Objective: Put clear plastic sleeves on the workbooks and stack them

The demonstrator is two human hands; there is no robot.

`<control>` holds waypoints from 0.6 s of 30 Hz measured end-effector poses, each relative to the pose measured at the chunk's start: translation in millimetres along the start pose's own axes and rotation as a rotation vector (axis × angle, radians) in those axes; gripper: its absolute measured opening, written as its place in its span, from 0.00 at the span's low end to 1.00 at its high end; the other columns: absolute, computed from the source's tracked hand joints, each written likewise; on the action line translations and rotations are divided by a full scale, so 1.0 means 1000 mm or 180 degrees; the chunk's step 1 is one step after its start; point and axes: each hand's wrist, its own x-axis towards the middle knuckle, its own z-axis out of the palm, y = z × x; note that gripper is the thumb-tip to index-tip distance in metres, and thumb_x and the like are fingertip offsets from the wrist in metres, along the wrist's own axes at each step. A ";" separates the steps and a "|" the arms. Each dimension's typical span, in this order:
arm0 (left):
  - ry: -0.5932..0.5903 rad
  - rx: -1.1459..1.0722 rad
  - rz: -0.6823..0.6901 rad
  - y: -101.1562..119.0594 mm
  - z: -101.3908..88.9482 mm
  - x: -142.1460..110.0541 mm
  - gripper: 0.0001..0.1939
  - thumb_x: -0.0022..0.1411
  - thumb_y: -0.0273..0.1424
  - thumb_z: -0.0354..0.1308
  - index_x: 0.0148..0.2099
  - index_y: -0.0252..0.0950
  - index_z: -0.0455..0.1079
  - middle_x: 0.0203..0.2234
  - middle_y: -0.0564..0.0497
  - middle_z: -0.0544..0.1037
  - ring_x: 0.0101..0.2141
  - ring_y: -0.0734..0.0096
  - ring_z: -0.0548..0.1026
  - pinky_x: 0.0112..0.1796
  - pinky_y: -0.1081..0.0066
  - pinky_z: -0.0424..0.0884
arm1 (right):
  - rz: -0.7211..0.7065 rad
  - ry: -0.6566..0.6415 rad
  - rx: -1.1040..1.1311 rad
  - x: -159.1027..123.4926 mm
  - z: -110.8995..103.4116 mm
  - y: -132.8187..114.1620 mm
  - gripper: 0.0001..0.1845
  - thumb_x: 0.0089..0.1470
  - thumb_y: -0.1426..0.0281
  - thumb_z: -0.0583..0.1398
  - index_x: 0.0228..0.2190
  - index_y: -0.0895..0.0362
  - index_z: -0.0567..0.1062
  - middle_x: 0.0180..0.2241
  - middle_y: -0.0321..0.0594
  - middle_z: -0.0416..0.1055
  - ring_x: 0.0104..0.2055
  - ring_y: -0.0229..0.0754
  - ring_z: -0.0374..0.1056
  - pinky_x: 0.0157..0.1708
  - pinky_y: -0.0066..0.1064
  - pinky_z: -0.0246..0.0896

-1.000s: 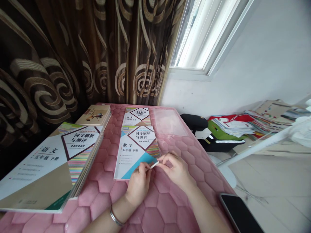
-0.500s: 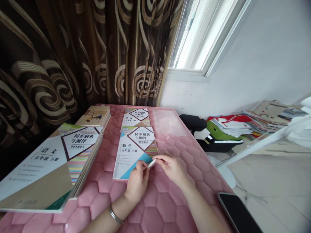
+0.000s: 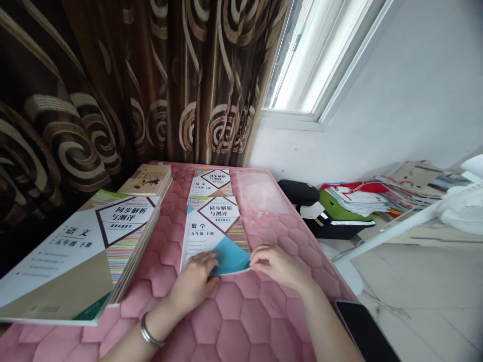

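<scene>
The booklet (image 3: 204, 216) on the pink table (image 3: 234, 322) seems light and bendable, best held by its near edge, where the right hand (image 3: 279, 266) pinches the corner and the half-curled left hand (image 3: 194, 281) touches, its grip unclear.

Patterned curtain (image 3: 158, 80), bright window (image 3: 305, 55), white wall (image 3: 407, 85)
</scene>
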 end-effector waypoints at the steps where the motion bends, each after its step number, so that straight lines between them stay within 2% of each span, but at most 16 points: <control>1: -0.0068 0.0059 0.0038 -0.007 -0.006 -0.005 0.16 0.53 0.23 0.60 0.45 0.41 0.71 0.53 0.47 0.72 0.53 0.59 0.70 0.52 0.56 0.68 | 0.0112 -0.0141 -0.0042 -0.004 -0.002 0.002 0.08 0.49 0.75 0.60 0.24 0.51 0.77 0.32 0.34 0.74 0.36 0.39 0.68 0.38 0.30 0.61; 4: -0.0107 0.0148 0.0088 -0.023 -0.016 -0.015 0.20 0.55 0.27 0.61 0.50 0.44 0.71 0.57 0.48 0.68 0.58 0.61 0.65 0.57 0.54 0.63 | 0.0351 -0.0292 -0.0257 -0.011 -0.005 0.003 0.07 0.42 0.76 0.65 0.23 0.51 0.76 0.32 0.34 0.71 0.38 0.41 0.67 0.38 0.31 0.61; 7: -0.0086 0.0210 0.0097 -0.029 -0.015 -0.018 0.20 0.57 0.26 0.59 0.52 0.44 0.70 0.57 0.48 0.68 0.58 0.63 0.63 0.58 0.53 0.60 | 0.0282 -0.0233 -0.0524 -0.007 0.005 -0.009 0.07 0.39 0.72 0.68 0.23 0.52 0.76 0.32 0.35 0.69 0.39 0.43 0.66 0.40 0.34 0.60; 10: -0.0119 0.0244 0.0193 -0.028 -0.012 -0.017 0.18 0.58 0.27 0.59 0.51 0.43 0.71 0.57 0.48 0.68 0.58 0.64 0.63 0.58 0.54 0.60 | 0.0014 0.0067 -0.0661 0.005 0.030 -0.030 0.06 0.45 0.67 0.67 0.25 0.53 0.74 0.31 0.37 0.68 0.39 0.43 0.65 0.38 0.33 0.59; 13: -0.0164 0.0280 0.0285 -0.029 -0.014 -0.016 0.19 0.59 0.28 0.58 0.53 0.44 0.70 0.58 0.48 0.67 0.59 0.64 0.63 0.59 0.53 0.59 | -0.0280 0.0033 -0.0747 0.018 0.058 -0.045 0.09 0.46 0.65 0.67 0.27 0.54 0.72 0.32 0.37 0.69 0.38 0.43 0.64 0.37 0.33 0.58; 15: -0.0264 0.0271 0.0285 -0.032 -0.019 -0.017 0.20 0.59 0.28 0.58 0.53 0.46 0.70 0.58 0.49 0.66 0.59 0.63 0.63 0.59 0.52 0.58 | -0.0271 -0.0061 -0.0710 0.022 0.065 -0.046 0.10 0.46 0.66 0.67 0.28 0.54 0.71 0.30 0.36 0.69 0.36 0.41 0.64 0.36 0.31 0.58; 18: -0.0458 0.0207 0.0193 -0.041 -0.029 -0.020 0.20 0.59 0.28 0.58 0.52 0.51 0.70 0.59 0.51 0.66 0.60 0.61 0.61 0.58 0.46 0.55 | 0.0067 -0.0163 -0.0397 0.018 0.056 -0.029 0.09 0.44 0.69 0.68 0.26 0.54 0.72 0.27 0.32 0.68 0.31 0.36 0.64 0.31 0.27 0.56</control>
